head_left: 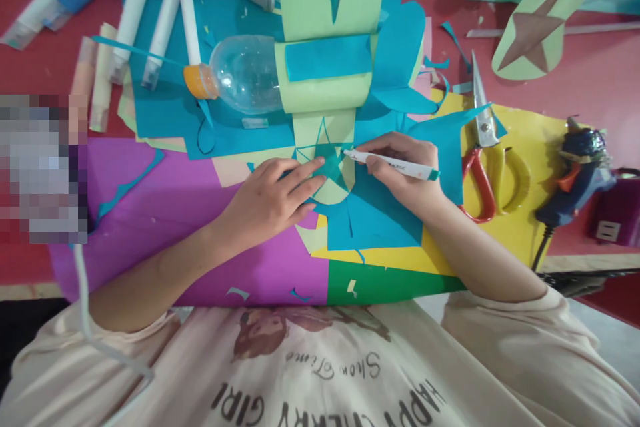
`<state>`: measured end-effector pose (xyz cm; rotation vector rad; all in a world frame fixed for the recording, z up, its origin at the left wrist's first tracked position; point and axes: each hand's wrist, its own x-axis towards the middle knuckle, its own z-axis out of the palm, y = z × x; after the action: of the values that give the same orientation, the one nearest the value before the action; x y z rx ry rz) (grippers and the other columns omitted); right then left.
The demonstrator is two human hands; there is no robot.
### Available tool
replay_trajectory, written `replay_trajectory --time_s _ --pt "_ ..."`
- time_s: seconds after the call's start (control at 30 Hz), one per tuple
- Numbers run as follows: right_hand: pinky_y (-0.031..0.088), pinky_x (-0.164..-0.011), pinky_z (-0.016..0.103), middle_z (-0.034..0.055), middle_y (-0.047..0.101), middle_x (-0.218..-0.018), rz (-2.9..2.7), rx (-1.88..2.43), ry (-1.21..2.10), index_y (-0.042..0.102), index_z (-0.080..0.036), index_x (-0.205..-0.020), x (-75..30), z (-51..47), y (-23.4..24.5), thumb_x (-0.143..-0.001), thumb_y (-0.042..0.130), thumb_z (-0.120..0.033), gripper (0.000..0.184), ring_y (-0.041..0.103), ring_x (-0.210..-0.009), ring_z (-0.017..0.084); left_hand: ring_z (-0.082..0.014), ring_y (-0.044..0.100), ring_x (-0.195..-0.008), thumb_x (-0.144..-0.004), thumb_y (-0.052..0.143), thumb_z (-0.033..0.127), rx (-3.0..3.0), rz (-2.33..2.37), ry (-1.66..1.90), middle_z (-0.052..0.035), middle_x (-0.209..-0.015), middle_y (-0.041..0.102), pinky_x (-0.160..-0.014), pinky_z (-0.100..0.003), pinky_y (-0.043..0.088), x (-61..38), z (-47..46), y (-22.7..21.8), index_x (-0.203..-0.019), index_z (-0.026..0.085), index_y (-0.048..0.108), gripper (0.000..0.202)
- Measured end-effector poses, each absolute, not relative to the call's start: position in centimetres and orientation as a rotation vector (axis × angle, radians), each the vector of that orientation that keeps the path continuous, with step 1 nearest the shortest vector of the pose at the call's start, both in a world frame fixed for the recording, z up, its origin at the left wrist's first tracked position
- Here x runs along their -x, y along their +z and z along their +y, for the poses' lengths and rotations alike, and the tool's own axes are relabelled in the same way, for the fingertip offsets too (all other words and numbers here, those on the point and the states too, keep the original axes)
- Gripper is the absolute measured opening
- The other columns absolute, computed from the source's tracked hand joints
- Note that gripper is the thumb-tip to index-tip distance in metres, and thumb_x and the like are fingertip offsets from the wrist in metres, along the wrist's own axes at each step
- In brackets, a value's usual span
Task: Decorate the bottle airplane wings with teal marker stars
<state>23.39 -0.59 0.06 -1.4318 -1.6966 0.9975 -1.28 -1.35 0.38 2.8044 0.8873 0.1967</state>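
My right hand (407, 163) grips a white marker (395, 165) with a green end cap, its tip touching a teal star (331, 161). The star is drawn on a rounded pale green paper flap (327, 195) and is partly coloured in. My left hand (280, 197) lies on the flap's left side, fingers stretched out over the star's edge. That flap hangs from pale green paper wrapped round a clear plastic bottle (245, 73) with an orange cap (200, 81). A blue paper strip (327, 58) sits on the wrap.
Red-and-yellow-handled scissors (483, 140) and a dark blue glue gun (575, 177) lie on yellow paper at right. Several white markers (163, 33) are at upper left. Blue, purple (200, 213) and green sheets cover the table, with scraps. A brown star flap (535, 33) lies upper right.
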Motion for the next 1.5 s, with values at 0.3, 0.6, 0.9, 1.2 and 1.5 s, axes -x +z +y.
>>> replay_trajectory --time_s 0.3,0.6,0.9,1.2,1.5 --pt "0.049 -0.050 0.024 0.0009 0.075 -0.073 -1.730 1.337 1.011 0.074 -0.021 -0.083 -23.48 -0.62 0.12 -0.086 0.063 -0.034 0.017 0.065 -0.058 0.013 -0.0291 0.060 -0.111 -0.101 0.047 0.026 -2.817 0.885 0.187 -0.0108 -0.142 0.058 -0.093 -0.045 0.053 1.16 -1.33 0.66 -0.128 0.016 0.060 0.031" --pt "0.054 -0.059 0.024 0.0035 0.076 -0.087 -1.754 1.361 1.036 0.074 -0.020 -0.094 -23.45 -0.49 -0.05 -0.087 0.064 -0.035 0.019 0.069 -0.070 0.013 -0.0285 0.061 -0.110 -0.101 0.049 0.027 -2.843 0.885 0.205 -0.0105 -0.141 0.059 -0.093 -0.043 0.052 1.13 -1.35 0.56 -0.127 0.016 0.059 0.031" --pt "0.052 -0.058 0.025 0.0032 0.076 -0.082 -1.829 1.310 0.982 0.074 -0.021 -0.090 -23.57 -0.32 0.06 -0.088 0.062 -0.034 0.018 0.069 -0.067 0.014 -0.0287 0.060 -0.111 -0.100 0.050 0.025 -2.824 0.891 0.184 -0.0115 -0.142 0.058 -0.093 -0.044 0.052 1.10 -1.32 0.64 -0.128 0.015 0.060 0.031" --pt "0.051 -0.051 0.023 0.0012 0.076 -0.076 -1.741 1.332 1.020 0.073 -0.020 -0.084 -23.41 -0.54 0.10 -0.087 0.062 -0.034 0.018 0.066 -0.058 0.012 -0.0289 0.061 -0.106 -0.099 0.053 0.024 -2.866 0.871 0.270 -0.0102 -0.140 0.060 -0.090 -0.042 0.053 1.16 -1.38 0.57 -0.125 0.013 0.061 0.030" --pt "0.054 -0.057 0.023 0.0028 0.078 -0.085 -1.720 1.377 1.033 0.074 -0.020 -0.090 -23.35 -0.45 0.07 -0.084 0.065 -0.029 0.014 0.070 -0.067 0.013 -0.0282 0.060 -0.108 -0.100 0.051 0.026 -2.860 0.879 0.238 -0.0105 -0.140 0.060 -0.092 -0.042 0.052 1.20 -1.33 0.44 -0.125 0.014 0.060 0.030"
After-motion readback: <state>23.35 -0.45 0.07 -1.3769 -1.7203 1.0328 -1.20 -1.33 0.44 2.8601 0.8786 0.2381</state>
